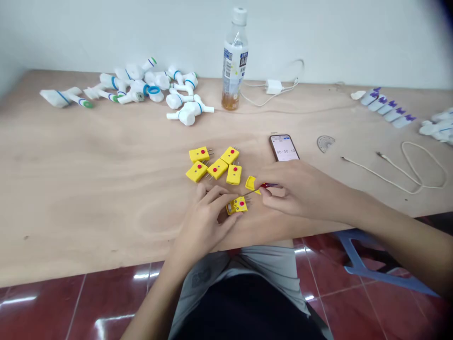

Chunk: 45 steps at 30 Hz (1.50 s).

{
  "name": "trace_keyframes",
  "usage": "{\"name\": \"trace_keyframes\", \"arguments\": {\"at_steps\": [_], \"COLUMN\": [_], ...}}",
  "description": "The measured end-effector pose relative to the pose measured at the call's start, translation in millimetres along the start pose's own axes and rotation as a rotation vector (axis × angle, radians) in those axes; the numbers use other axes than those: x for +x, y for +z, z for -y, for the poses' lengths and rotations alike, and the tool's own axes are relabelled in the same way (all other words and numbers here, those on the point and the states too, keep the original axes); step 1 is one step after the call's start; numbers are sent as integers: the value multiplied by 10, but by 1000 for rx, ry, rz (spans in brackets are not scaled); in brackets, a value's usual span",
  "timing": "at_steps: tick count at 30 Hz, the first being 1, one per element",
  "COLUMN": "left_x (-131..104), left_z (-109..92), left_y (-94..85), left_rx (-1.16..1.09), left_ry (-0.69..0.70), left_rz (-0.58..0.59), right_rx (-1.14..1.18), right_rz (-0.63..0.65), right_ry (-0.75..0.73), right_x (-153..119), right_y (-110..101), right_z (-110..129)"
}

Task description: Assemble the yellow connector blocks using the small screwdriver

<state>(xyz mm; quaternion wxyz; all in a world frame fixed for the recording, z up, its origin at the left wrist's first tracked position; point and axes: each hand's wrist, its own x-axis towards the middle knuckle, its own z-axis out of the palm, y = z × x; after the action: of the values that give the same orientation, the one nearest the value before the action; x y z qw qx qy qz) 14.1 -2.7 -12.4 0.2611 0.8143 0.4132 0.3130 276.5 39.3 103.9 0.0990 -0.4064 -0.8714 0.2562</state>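
Near the front edge of the table, my left hand (208, 212) pinches a small yellow plug with metal pins (241, 204), its inside partly exposed and a red dot on it. My right hand (293, 186) grips a thin screwdriver (264, 186), its shaft pointing left to the top edge of this plug. Under the right fingers lies a yellow plug cover (250, 182), partly hidden by the hand. Just behind, several more yellow plugs (217, 168) with red dots and metal pins lie in a loose group.
A phone (283, 147) showing a timer lies behind my right hand, with a protractor (324, 143) and white cable (417, 179) to its right. A bottle (235, 61), a white charger (273, 86), white-and-blue plastic parts (141, 82) and purple-topped pieces (385, 108) stand along the back.
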Motion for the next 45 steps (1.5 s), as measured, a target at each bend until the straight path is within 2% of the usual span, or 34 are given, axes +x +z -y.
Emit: {"name": "trace_keyframes", "arguments": {"at_steps": [4, 11, 17, 32, 38, 40, 42, 45], "left_x": [1, -4, -12, 8, 1, 0, 0, 6], "left_z": [2, 9, 16, 6, 28, 40, 52, 64], "left_y": [-4, 12, 16, -1, 14, 19, 18, 9], "left_rx": [-6, -16, -16, -13, -7, 2, 11, 26], "left_ry": [-2, -6, -1, 5, 23, 40, 53, 67], "left_rz": [4, 3, -11, 1, -14, -20, -13, 11], "right_rx": [21, -20, -40, -36, -204, -345, -459, -452], "right_rz": [32, 4, 43, 29, 37, 73, 167, 276], "right_ry": [21, 0, 22, 7, 57, 37, 2, -64], "right_x": [11, -3, -5, -1, 5, 39, 104, 246], "right_y": [7, 5, -7, 11, 11, -44, -120, -206], "right_z": [9, 5, 17, 22, 128, 203, 268, 290]}}
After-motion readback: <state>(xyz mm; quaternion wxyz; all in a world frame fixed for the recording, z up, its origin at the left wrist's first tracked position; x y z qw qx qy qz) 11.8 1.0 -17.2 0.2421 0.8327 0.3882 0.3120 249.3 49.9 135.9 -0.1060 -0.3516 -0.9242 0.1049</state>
